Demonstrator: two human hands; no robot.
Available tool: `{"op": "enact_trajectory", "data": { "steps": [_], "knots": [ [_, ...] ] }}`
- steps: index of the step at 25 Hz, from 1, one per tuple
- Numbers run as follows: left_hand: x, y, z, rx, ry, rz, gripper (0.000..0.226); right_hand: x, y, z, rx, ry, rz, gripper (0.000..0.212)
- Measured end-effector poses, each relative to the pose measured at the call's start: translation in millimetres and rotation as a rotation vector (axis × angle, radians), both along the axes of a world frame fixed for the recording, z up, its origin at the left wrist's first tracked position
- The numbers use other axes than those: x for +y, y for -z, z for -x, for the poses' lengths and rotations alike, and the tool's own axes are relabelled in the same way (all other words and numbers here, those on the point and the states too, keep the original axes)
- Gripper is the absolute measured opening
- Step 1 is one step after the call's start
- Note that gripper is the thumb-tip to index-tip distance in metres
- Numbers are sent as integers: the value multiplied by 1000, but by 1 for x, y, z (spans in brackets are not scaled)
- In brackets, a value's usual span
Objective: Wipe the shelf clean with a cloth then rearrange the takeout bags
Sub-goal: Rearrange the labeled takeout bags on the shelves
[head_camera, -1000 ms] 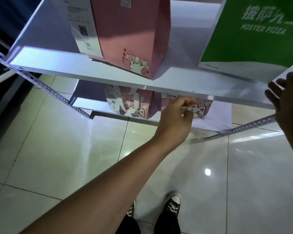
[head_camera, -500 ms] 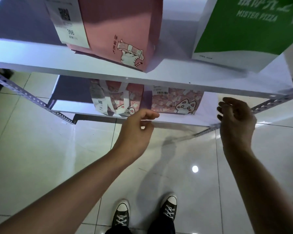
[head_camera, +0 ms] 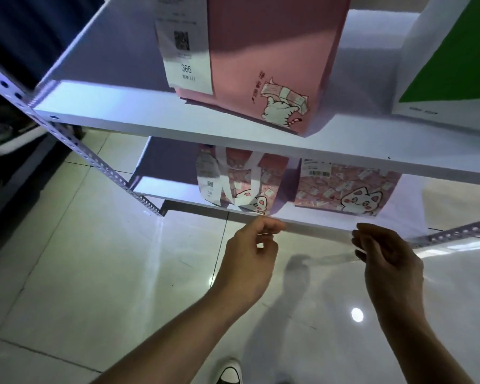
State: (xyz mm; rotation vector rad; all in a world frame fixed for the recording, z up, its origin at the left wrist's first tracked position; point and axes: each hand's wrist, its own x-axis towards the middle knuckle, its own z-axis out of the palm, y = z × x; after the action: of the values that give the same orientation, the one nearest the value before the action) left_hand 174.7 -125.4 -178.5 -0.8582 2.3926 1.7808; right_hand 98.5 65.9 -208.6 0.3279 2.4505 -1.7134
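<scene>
Hovering at the lower shelf (head_camera: 316,227) front edge, left hand (head_camera: 250,256) and right hand (head_camera: 391,259), loosely curled, empty.

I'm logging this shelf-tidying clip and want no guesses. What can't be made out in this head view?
- Green bag: top and right side cut off by the frame edge; brand print out of view.
- Two lower pink bags: tops hidden by the upper shelf.
- Receipt on the upper pink bag: only "366" is readable; the rest is too small.
- Cloth: none in view.
- Left hand, right hand: contact with the lower shelf edge unclear.
</scene>
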Motion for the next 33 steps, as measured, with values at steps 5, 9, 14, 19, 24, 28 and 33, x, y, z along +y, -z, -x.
{"op": "enact_trajectory", "data": {
  "steps": [5,9,14,19,24,28,33],
  "knots": [
    [-18,6,-5,10,-65,-4,36,-33,11,10,8,-80,53,26],
    [-35,4,-11,33,-138,16,37,-58,8,20,15,-183,61,36],
    [-59,0,-16,71,-214,-7,37,-91,-1,25,83,-295,36,41],
    [-77,2,-28,107,-251,-18,39,-115,-1,22,124,-345,3,33],
    [-89,13,-38,111,-287,-21,39,-127,3,19,110,-382,14,30],
    [-90,35,-50,90,-296,-42,38,-124,25,14,84,-361,-24,34],
    [-98,73,-58,37,-315,-67,40,-127,58,8,17,-320,-31,34]
  ]
}}
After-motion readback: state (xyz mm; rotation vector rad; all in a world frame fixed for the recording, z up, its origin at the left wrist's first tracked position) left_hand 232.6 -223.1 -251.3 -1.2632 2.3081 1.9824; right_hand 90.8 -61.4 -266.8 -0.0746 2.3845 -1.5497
